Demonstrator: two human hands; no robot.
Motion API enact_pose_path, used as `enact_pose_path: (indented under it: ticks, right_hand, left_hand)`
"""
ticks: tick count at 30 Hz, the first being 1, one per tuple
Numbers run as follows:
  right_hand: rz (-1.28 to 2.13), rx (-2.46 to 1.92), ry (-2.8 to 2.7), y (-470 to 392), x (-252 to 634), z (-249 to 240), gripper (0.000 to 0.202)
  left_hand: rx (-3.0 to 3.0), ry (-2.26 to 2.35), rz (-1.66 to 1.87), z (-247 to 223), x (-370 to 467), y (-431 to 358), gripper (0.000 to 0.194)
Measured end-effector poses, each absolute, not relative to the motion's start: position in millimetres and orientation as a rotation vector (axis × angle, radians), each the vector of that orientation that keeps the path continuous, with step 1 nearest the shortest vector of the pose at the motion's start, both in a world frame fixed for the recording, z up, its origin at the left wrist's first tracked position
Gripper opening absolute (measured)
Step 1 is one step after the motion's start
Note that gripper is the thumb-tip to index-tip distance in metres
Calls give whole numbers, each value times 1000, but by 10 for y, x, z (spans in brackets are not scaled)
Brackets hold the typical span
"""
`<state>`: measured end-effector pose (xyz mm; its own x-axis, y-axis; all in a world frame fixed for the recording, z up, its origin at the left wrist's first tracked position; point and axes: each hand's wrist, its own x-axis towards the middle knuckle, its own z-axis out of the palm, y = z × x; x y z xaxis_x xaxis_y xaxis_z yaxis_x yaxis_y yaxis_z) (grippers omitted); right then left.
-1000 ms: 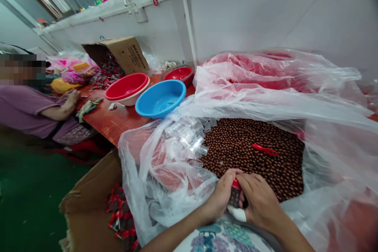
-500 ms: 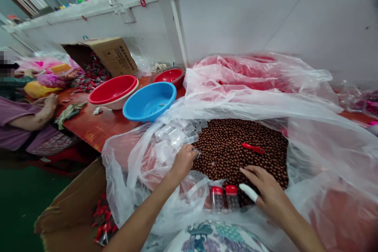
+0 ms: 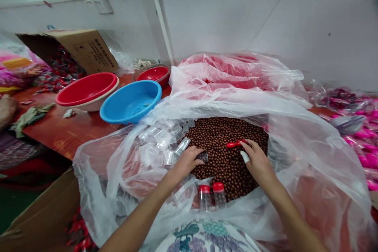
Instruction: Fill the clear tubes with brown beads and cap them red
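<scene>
Small round brown balls (image 3: pixel 224 138) lie heaped inside a large clear plastic bag (image 3: pixel 100 161). At the heap's left edge, my left hand (image 3: pixel 189 160) has its fingers closed around a small clear plastic jar (image 3: pixel 203 156). My right hand (image 3: pixel 257 160), with a white cover on one finger, pinches the handle of a small red scoop (image 3: pixel 233 144) over the balls. Several clear empty jars (image 3: pixel 159 141) are piled left of my left hand. Two clear jars with red lids (image 3: pixel 218 193) stand at the heap's near edge.
A blue basin (image 3: pixel 131 102) and a red basin (image 3: pixel 87 88) sit to the left, a smaller red bowl (image 3: pixel 154 74) behind. A cardboard box (image 3: pixel 88 49) lies tipped with red-lidded items spilling. Pink packages (image 3: pixel 366 145) are at right. Another person's arm (image 3: pixel 7 112) shows at far left.
My right hand has moved forward to the red scoop and grasped its handle. My left hand now holds a jar over the balls. The view has turned right.
</scene>
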<state>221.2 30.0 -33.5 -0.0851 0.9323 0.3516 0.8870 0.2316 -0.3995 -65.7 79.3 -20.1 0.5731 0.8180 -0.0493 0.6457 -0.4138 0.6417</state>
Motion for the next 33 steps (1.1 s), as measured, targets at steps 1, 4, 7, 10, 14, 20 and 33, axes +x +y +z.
enact_pose_path:
  ticks: [1, 4, 7, 10, 14, 20, 33]
  right_hand:
    - [99, -1663, -1989, 320, 2199, -352, 55]
    - [64, -1665, -2030, 360, 2170, -383, 61]
    - [61, -1682, -2063, 375, 2157, -366, 64]
    - [50, -1698, -2054, 375, 2152, -331, 52]
    - [68, -1670, -2041, 366, 2158, -338, 33]
    - [182, -1655, -1976, 318, 2166, -378, 37]
    - [1425, -1277, -980, 143, 1710, -118, 37]
  left_hand:
    - [2162, 1187, 369, -210, -614, 796, 42]
    - [2078, 1260, 382, -241, -517, 800, 47]
    - [1999, 1290, 404, -253, -459, 794, 49]
    - [1957, 1285, 429, -245, -422, 780, 50]
    - [1877, 1246, 458, -260, -393, 763, 52]
    - [1609, 1194, 503, -369, -374, 732, 64]
    - [816, 914, 642, -164, -255, 565, 46]
